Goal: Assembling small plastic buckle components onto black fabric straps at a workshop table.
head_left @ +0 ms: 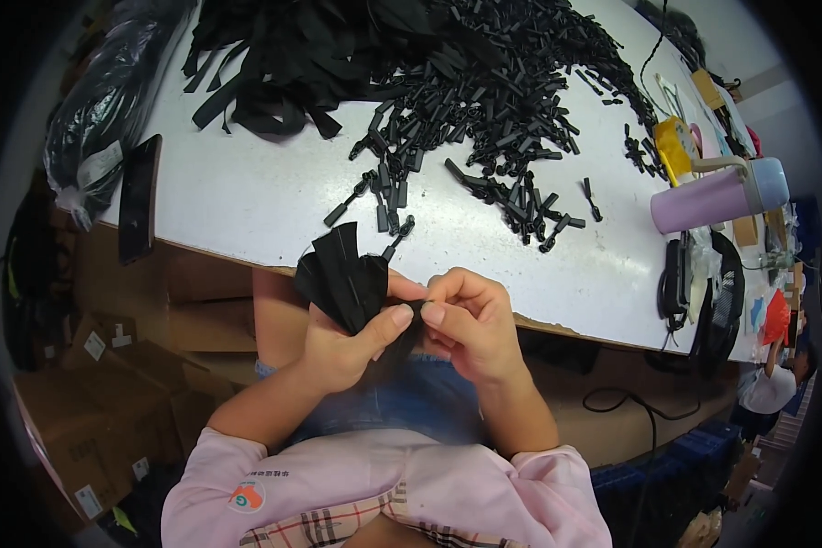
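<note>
Fingers of left hand clamp fanned black fabric strips; right hand pinches strip end; loose grip risks bundle slipping off near table edge.

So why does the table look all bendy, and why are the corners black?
Head view: the fisheye lens curves the white table's straight edge and leaves a dark ring round the rim; light is even with soft shadows; the hands and the black strips they pinch look sharp, while things near the rim smear.

A white worktable fills the upper frame; brown cardboard boxes crowd the floor at lower left.
</note>
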A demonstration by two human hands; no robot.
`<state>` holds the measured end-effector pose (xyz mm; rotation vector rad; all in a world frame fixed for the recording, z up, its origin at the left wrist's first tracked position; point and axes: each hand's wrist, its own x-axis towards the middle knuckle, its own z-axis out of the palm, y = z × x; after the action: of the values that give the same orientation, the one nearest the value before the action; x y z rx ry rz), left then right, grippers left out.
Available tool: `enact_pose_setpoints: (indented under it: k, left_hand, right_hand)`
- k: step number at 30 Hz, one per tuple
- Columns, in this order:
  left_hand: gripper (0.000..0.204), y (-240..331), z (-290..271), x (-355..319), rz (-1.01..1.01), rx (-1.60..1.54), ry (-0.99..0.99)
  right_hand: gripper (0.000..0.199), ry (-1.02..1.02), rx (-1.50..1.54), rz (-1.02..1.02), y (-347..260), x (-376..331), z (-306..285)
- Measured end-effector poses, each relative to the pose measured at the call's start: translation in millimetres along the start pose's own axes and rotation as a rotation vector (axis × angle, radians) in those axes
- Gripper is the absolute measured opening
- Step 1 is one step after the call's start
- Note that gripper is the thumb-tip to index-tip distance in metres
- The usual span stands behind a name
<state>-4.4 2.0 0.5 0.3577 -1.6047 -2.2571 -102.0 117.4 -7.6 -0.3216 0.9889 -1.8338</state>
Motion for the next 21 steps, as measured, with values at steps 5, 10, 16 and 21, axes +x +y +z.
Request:
enact_pose_setpoints:
  k: [5,10,16,21]
  left_hand:
    - [0.016,-1.3,2.9,-1.1,-0.027,0.017,0.059]
    - [0.016,-5.0,5.4,-1.7,-0.009,0.051,0.082]
    - [0.015,2.8,4.4,-4.6,-0.018,0.136,0.089]
    - [0.016,2.7,1.9,-4.8,-0.019,0.135,0.067]
  right_hand:
    - [0.005,0.130,-0.238,-0.286,13.2,-0.9,7.2]
    - [0.003,0.191,-0.742,-0.650,21.3,0.8,4.6]
    - [0.005,0.021,-0.655,-0.461,16.4,0.7,-3.2]
    - [0.008,0.005,-0.434,-0.290,11.2,-3.3,1.0]
